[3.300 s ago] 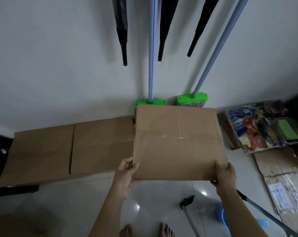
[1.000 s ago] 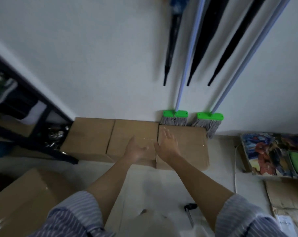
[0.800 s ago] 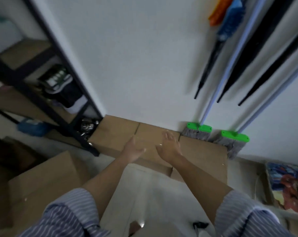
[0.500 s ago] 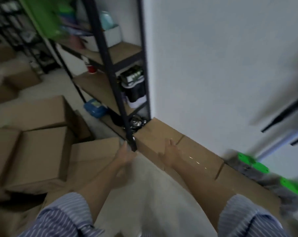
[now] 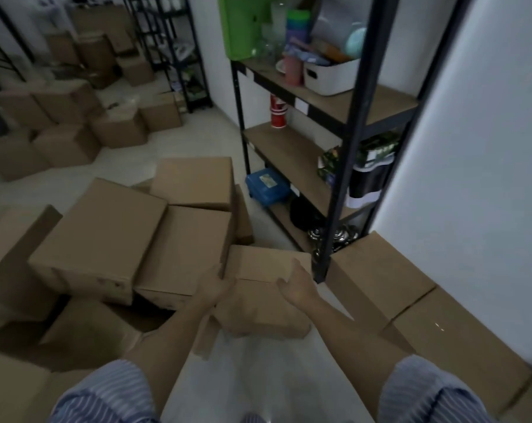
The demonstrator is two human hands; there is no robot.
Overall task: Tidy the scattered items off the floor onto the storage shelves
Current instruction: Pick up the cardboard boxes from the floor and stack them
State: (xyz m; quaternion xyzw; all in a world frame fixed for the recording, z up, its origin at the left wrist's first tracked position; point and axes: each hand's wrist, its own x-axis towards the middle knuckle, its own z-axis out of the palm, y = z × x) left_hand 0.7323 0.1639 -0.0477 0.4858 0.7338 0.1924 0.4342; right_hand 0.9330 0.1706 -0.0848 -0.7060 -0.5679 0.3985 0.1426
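Now both hands close on one small carton beside the rack.

Pale tiled floor [image 5: 75,190] is crowded with brown cardboard cartons [image 5: 106,233] from nine to twelve o'clock; the black metal storage shelf unit with wooden boards [image 5: 292,154] stands at one o'clock. At centre sits the small brown cardboard box [image 5: 264,267], left hand [image 5: 211,290] gripping its left edge, right hand [image 5: 295,288] curled over its right corner. Best lift it level, clear of the shelf post.

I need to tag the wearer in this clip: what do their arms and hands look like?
Both arms are bare from above the elbow down, with blue-and-white striped sleeves pushed up. The left hand and right hand are bare: no gloves, watch or rings visible.
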